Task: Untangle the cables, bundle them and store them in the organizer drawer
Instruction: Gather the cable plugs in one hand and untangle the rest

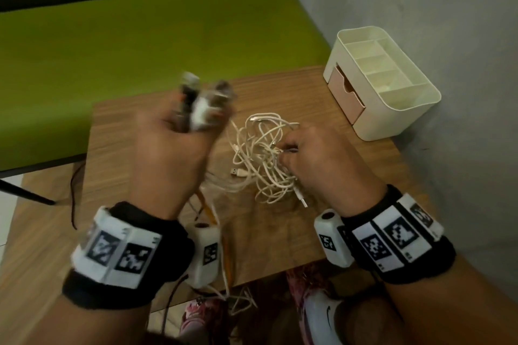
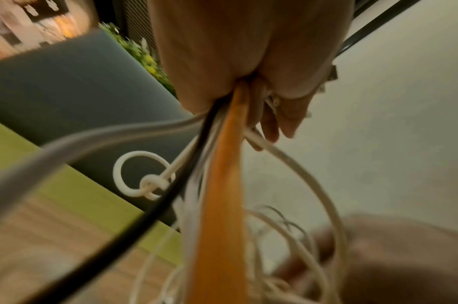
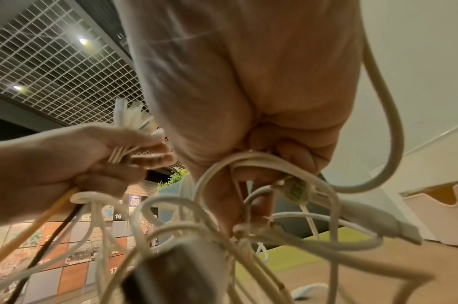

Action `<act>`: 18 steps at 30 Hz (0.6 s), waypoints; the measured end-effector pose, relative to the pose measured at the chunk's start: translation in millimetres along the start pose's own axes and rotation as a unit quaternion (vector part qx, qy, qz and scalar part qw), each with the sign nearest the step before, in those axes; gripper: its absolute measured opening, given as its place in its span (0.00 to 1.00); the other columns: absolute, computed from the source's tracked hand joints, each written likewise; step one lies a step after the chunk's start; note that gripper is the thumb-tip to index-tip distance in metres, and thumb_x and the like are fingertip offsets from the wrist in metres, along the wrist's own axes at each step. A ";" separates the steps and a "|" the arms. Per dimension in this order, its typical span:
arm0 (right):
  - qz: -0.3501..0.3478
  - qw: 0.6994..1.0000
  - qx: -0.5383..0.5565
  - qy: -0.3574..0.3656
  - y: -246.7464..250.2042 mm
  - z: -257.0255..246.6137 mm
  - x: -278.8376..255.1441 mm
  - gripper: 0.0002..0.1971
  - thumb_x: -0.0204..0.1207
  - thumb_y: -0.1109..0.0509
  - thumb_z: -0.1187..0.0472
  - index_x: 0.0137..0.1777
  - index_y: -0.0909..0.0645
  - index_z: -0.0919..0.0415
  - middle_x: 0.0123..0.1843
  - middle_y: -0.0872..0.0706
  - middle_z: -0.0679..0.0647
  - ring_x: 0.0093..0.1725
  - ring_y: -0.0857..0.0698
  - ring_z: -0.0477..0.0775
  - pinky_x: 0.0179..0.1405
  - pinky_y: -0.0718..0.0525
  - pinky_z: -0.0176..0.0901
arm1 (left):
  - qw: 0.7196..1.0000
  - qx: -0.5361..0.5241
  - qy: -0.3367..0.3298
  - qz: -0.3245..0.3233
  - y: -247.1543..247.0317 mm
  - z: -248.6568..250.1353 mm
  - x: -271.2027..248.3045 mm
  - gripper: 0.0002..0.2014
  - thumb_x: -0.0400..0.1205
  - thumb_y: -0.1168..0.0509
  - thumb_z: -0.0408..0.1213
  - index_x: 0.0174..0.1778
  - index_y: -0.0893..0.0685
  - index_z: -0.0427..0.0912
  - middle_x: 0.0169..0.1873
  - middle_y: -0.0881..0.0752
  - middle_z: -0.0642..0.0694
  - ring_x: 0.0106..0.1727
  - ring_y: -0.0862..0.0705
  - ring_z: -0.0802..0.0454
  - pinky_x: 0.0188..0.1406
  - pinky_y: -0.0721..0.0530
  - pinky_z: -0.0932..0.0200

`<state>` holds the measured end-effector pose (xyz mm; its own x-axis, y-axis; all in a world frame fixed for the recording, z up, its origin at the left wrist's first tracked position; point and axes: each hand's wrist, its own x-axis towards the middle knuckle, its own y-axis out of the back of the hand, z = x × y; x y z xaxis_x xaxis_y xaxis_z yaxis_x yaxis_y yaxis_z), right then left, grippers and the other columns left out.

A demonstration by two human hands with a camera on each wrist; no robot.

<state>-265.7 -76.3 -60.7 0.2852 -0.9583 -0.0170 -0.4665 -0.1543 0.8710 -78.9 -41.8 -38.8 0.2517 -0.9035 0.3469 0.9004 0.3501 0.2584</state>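
A long green bench [image 1: 157, 25] runs across the back, and in front of it stands a small wooden table [image 1: 283, 232] with a grey wall [image 1: 420, 3] on its right side. At the far right corner of the table sits a cream organizer [image 1: 412, 98] with open boxes on top and a pink drawer [image 1: 346, 95] in its side; the drawer is pulled out a little bit. In the middle of the table lies a messy pile of white cables [image 1: 262, 154], all looped over each other, with a plug end [image 1: 238, 173] poking out on the left side. The left hand [image 1: 173, 154] is lifted up above the table, and its fingers are curled tight around a bunch of cable ends. The plugs stick up out of the top of the fist, but they look blurry. From under that fist hang an orange cable [image 2: 222, 205], a black cable [image 2: 155, 207] and some white ones, and one white cable has a small knot [image 2: 153, 184] with a loop in it. The right hand [image 1: 322, 159] is down low on the right side of the pile, with its fingers bent around a few white cable loops and pinching them.
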 end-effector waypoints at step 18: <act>0.048 0.955 0.291 -0.006 17.9 6.8 -3.2 0.04 0.73 0.21 0.59 0.46 0.09 0.50 0.37 0.08 0.48 0.37 0.11 0.51 0.37 0.12 0.46 | 0.983 0.045 0.045 -0.172 -26.9 -27.9 -2.7 0.06 0.72 0.21 0.30 0.41 0.09 0.44 0.31 0.11 0.53 0.31 0.19 0.66 0.30 0.26 0.66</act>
<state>-280.7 -77.6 -48.5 0.2087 -0.9771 0.0408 -0.8780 -0.1688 0.4479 -93.9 -55.7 -71.9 -0.0284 -0.9891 0.1447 0.9034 0.0365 0.4272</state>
